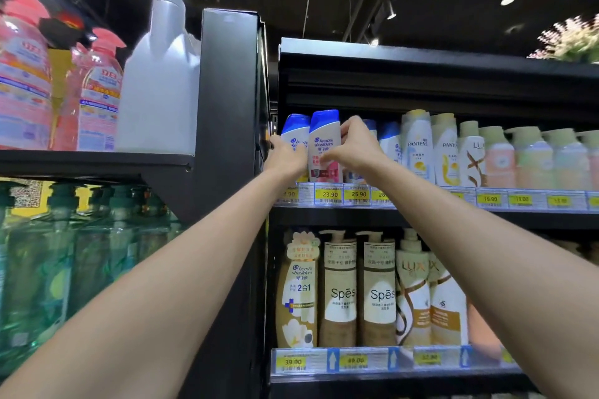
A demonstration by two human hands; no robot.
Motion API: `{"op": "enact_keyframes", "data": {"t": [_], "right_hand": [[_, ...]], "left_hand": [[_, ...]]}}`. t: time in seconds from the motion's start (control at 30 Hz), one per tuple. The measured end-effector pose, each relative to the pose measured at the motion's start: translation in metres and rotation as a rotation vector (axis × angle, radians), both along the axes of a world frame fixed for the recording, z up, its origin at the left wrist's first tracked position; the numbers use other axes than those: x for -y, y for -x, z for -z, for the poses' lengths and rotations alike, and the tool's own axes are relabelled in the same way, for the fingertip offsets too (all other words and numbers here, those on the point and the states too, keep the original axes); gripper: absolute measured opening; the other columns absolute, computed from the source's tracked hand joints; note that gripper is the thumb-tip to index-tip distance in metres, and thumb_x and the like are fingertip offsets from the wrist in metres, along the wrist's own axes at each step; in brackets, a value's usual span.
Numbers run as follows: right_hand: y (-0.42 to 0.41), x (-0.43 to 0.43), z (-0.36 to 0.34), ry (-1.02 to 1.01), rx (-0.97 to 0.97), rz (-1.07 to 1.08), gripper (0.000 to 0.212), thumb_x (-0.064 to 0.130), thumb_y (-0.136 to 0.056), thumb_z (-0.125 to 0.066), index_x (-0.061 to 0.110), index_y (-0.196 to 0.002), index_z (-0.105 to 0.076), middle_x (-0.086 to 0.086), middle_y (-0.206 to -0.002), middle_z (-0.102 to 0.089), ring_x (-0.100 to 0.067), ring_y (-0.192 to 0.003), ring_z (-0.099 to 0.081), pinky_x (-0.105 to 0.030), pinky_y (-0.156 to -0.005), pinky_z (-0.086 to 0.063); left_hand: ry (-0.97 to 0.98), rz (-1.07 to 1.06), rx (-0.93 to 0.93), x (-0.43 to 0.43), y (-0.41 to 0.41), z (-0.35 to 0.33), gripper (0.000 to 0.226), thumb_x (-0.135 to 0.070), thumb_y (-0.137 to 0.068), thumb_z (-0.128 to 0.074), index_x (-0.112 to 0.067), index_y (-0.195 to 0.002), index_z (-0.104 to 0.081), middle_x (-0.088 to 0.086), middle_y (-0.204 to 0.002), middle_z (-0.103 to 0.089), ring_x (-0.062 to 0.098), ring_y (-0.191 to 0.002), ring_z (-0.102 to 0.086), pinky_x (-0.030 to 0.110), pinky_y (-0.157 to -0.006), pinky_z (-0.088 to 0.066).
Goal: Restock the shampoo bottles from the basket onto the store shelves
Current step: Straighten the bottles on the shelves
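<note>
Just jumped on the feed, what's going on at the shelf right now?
A person is reaching both arms up to the upper shelf. The right hand pinches a pink-labelled Head & Shoulders bottle between fingers and thumb, standing upright at the shelf front. The left hand is against the leftmost blue-capped bottle beside it; its grip is hidden. No basket is in view.
</note>
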State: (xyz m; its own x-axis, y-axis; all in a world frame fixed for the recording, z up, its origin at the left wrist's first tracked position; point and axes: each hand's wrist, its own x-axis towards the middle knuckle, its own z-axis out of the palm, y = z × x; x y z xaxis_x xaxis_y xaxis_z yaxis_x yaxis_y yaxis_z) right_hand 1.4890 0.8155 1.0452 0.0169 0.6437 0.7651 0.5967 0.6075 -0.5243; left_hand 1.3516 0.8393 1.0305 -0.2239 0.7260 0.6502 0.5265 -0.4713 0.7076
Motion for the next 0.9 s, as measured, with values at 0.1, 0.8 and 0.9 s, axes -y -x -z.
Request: {"op": "enact_keyframes", "data": {"t": [0.1, 0.8, 0.9], "right_hand": [[0.005, 0.005, -0.008, -0.107, -0.040, -0.016, 0.078, 0.017, -0.073, -0.083, 0.020, -0.135, -0.036, -0.006, -0.112, -0.060, -0.018, -0.093, -0.064, -0.024, -0.064, -0.053], [-0.007, -0.003, -0.037, -0.186, 0.411, 0.275, 0.068, 0.008, -0.079, -0.076, 0.012, -0.141, -0.047, -0.007, -0.136, -0.046, -0.026, -0.128, -0.045, -0.039, -0.096, -0.050], [-0.009, -0.011, -0.032, -0.260, 0.436, 0.327, 0.067, 0.002, -0.079, -0.070, 0.012, -0.141, -0.048, -0.006, -0.132, -0.050, -0.026, -0.128, -0.043, -0.037, -0.096, -0.045]], "left_hand": [[0.013, 0.008, -0.005, 0.003, -0.001, 0.000, 0.041, -0.033, -0.103, -0.035, -0.006, -0.132, -0.025, 0.017, -0.124, -0.057, 0.033, -0.107, -0.060, 0.047, -0.089, -0.051], [-0.185, 0.081, 0.166, 0.005, 0.000, 0.005, 0.041, -0.022, -0.094, -0.059, -0.013, -0.127, -0.037, 0.008, -0.115, -0.057, 0.019, -0.092, -0.059, 0.030, -0.070, -0.047], [-0.214, 0.148, 0.172, 0.006, -0.001, 0.006, 0.049, -0.019, -0.095, -0.060, -0.018, -0.135, -0.032, 0.007, -0.116, -0.055, 0.011, -0.086, -0.057, 0.022, -0.060, -0.044]]}}
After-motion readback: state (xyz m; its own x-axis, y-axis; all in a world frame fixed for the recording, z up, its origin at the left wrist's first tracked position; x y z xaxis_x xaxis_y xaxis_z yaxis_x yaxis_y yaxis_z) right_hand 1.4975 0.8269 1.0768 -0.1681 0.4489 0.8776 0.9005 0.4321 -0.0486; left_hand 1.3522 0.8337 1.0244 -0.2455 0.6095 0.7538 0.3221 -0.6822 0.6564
